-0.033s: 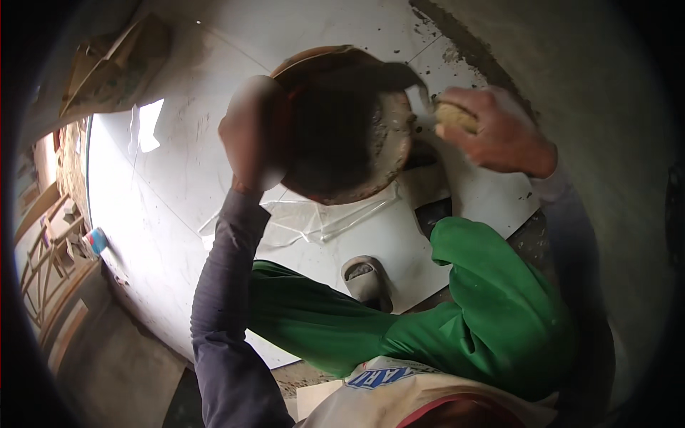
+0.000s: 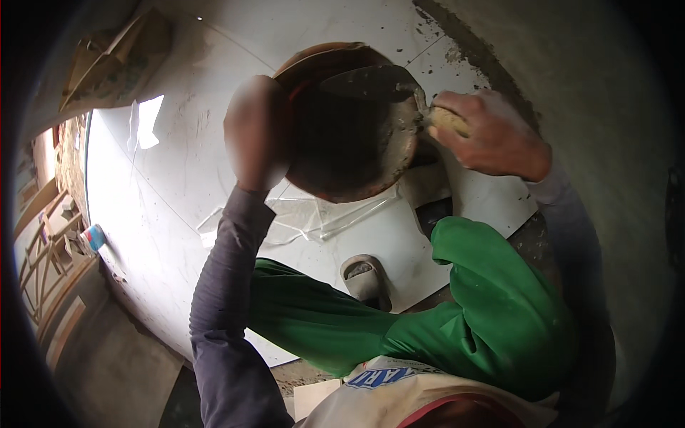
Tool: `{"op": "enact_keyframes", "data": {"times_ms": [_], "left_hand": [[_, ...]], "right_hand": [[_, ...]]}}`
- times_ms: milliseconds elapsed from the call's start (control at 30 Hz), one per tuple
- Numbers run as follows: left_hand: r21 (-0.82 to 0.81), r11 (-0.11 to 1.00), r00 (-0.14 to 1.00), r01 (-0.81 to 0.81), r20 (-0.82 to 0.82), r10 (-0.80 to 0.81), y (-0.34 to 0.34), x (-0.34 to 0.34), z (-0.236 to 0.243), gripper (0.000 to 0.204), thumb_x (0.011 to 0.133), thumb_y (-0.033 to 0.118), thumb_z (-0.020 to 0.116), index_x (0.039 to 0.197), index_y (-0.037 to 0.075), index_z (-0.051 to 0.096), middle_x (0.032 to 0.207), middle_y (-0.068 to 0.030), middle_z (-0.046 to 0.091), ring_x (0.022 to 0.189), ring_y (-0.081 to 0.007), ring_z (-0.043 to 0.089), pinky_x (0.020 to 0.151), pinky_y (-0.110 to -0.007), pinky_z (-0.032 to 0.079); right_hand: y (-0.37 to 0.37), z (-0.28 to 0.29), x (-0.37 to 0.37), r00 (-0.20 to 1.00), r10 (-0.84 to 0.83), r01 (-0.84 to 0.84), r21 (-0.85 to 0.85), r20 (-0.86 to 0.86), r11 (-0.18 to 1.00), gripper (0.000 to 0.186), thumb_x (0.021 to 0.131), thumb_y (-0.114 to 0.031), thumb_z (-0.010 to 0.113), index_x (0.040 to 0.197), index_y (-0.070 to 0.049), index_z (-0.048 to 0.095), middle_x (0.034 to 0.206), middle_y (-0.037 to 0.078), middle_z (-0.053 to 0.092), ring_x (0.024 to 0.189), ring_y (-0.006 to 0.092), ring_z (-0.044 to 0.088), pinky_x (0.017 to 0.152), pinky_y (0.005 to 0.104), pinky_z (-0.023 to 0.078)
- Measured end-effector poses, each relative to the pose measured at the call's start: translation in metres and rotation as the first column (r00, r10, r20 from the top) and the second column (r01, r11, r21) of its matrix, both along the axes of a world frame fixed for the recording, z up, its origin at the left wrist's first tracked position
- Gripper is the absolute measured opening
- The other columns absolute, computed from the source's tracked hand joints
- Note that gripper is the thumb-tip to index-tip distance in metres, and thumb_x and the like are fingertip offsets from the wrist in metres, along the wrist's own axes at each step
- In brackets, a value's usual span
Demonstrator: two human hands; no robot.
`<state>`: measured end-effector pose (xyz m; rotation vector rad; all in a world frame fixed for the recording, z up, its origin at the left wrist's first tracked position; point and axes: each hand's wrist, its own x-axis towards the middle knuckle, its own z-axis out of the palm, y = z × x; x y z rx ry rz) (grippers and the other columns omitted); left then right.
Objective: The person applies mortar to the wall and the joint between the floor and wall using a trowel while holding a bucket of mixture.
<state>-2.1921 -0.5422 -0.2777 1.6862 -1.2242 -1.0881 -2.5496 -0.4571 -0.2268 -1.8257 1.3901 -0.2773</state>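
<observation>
A round brown basin [image 2: 342, 196] stands on the white tiles, with grey, wet-looking mortar [image 2: 397, 153] coating its inner right side. My right hand [image 2: 496, 135] is closed round the pale wooden handle of a trowel [image 2: 357, 83]. The dark blade reaches left over the basin's opening, near the far rim. At the basin's left rim is my left hand [image 2: 255, 132], so blurred that its fingers cannot be made out. Deep shadow hides most of the basin's inside.
Clear plastic sheeting [image 2: 300, 217] lies below the basin. One sandal [image 2: 365, 278] is near my legs, and another [image 2: 428, 189] sits beside the basin. A blue can [image 2: 93, 237] stands at the left edge of the tiles. Crumbs of mortar [image 2: 457, 57] dot the far right.
My right hand has shifted slightly left with the trowel. The blade, smeared by motion before, now shows more clearly over the basin. My left hand stays at the rim.
</observation>
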Motion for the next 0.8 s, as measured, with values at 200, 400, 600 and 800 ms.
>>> {"op": "enact_keyframes", "data": {"times_ms": [200, 400, 600, 800], "left_hand": [[-0.038, 0.996, 0.991, 0.086, 0.104, -0.081, 0.012, -0.038, 0.025, 0.056, 0.104, 0.042, 0.07, 0.072, -0.002, 0.061, 0.061, -0.0005, 0.054, 0.06, -0.0107, 0.046, 0.056, -0.034, 0.04], [-0.025, 1.0, 0.999, -0.003, 0.041, 0.004, 0.002, 0.001, 0.005, 0.053, 0.104, 0.04, 0.069, 0.073, -0.003, 0.063, 0.062, -0.0027, 0.057, 0.06, -0.0118, 0.049, 0.058, -0.033, 0.043], [0.113, 0.993, 0.998, -0.027, -0.046, 0.033, -0.014, 0.087, -0.022, 0.036, 0.108, 0.031, 0.065, 0.115, -0.004, 0.075, 0.096, -0.0079, 0.075, 0.083, -0.0143, 0.068, 0.077, -0.03, 0.055], [-0.071, 0.997, 0.993, 0.03, 0.115, -0.022, -0.027, 0.164, -0.029, 0.048, 0.11, 0.039, 0.061, 0.116, -0.006, 0.076, 0.103, -0.0096, 0.076, 0.086, -0.0161, 0.071, 0.077, -0.03, 0.057]], "right_hand": [[-0.003, -0.046, 0.093, 0.959, 0.164, -0.176, -0.034, -0.23, 0.984, 0.023, 0.096, -0.023, 0.069, 0.089, -0.002, 0.062, 0.072, 0.018, 0.065, 0.063, 0.035, 0.066, 0.064, 0.0479, 0.055], [0.004, -0.023, 0.092, 0.95, -0.248, 0.024, 0.744, 0.192, 0.668, 0.039, 0.098, -0.033, 0.068, 0.079, 0.0, 0.064, 0.066, 0.011, 0.06, 0.058, 0.0259, 0.061, 0.062, 0.0384, 0.052], [-0.022, -0.029, 0.082, 0.929, 0.115, -0.168, 0.123, 0.351, 0.978, 0.045, 0.099, -0.043, 0.072, 0.081, -0.002, 0.063, 0.065, 0.0, 0.056, 0.056, 0.0113, 0.054, 0.054, 0.0325, 0.044], [-0.081, -0.034, 0.039, 0.772, -0.301, -0.175, 0.643, 0.56, 0.746, 0.044, 0.098, -0.048, 0.074, 0.098, -0.004, 0.069, 0.068, 0.003, 0.063, 0.054, 0.0081, 0.061, 0.045, 0.0251, 0.05]]}}
